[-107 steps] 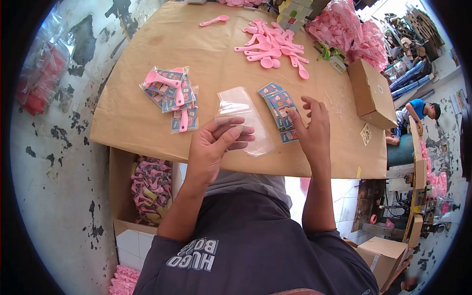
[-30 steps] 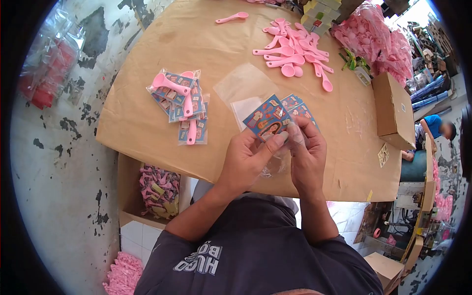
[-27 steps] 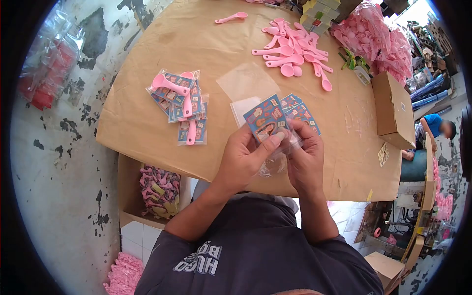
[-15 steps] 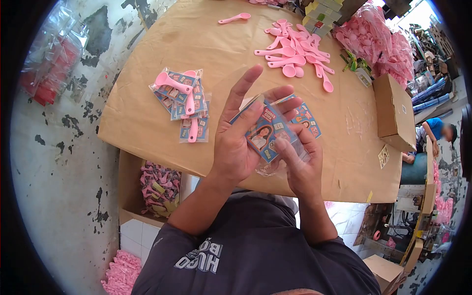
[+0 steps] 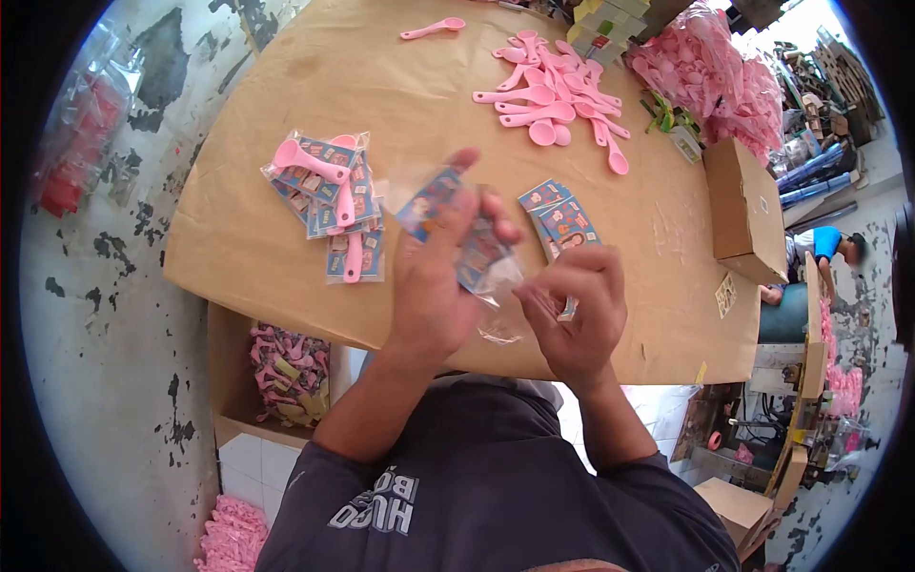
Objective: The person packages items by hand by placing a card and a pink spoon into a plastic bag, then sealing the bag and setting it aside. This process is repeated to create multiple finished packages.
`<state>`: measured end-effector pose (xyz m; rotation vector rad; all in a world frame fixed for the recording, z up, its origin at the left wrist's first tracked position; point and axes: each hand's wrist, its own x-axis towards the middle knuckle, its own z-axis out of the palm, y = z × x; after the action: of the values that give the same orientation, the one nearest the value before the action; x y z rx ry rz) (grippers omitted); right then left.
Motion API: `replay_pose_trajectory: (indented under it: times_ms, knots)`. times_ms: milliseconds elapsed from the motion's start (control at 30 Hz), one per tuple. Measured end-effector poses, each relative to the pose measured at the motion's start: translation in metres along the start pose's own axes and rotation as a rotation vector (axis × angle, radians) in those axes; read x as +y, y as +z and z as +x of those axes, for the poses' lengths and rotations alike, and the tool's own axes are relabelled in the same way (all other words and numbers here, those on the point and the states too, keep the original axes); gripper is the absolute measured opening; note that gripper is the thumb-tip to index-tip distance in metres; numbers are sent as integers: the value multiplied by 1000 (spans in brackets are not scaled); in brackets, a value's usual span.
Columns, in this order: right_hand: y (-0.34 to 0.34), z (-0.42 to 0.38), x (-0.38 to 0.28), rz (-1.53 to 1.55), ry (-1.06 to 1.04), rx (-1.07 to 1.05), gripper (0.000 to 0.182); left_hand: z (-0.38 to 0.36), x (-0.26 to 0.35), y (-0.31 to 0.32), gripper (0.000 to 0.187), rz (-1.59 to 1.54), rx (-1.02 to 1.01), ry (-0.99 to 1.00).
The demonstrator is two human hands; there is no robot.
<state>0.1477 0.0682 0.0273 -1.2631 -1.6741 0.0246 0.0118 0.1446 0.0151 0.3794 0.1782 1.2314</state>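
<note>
At frame centre our left hand (image 5: 434, 286) grips the printed card (image 5: 448, 224) inside the clear bag (image 5: 496, 286) — long axis running upper left to lower right. Our right hand (image 5: 572, 310), just right of it, pinches the bag's lower-right end.

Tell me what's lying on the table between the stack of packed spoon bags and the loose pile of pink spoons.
Only bare brown paper covering the table lies between the packed spoon bags and the loose pink spoons, seen in the head view.

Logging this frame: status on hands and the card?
Left hand grip shut on printed card inside clear bag. Right hand pinching the bag's edge. Nothing in the way.
</note>
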Motion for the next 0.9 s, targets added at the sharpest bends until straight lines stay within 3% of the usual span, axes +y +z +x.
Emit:
replay_pose_trajectory:
  times_ms: [133, 233, 333, 433, 500, 733, 800, 900]
  knots:
    - [-26, 25, 11, -40, -191, -178, 23, 7, 21, -14, 42, 90, 129, 130]
    - [-44, 59, 39, -82, 44, -186, 10, 9, 34, -13, 39, 95, 209, 213]
    - [-37, 103, 76, -185, 124, -219, 12, 4, 31, -12, 37, 64, 205, 212]
    - [-15, 124, 121, -214, 33, -354, 17, -3, 24, -5, 38, 123, 210, 153]
    - [12, 131, 133, -294, -186, -446, 23, -5, 23, -6, 38, 118, 194, 149]
    - [49, 144, 150, -549, -291, -520, 31, -6, 27, -6, 38, 141, 188, 199]
    - [46, 141, 151, -594, -262, -627, 28, -3, 24, -7, 39, 137, 182, 193]
    - [38, 133, 155, -542, -253, -575, 21, 0, 17, -5, 39, 122, 176, 165]
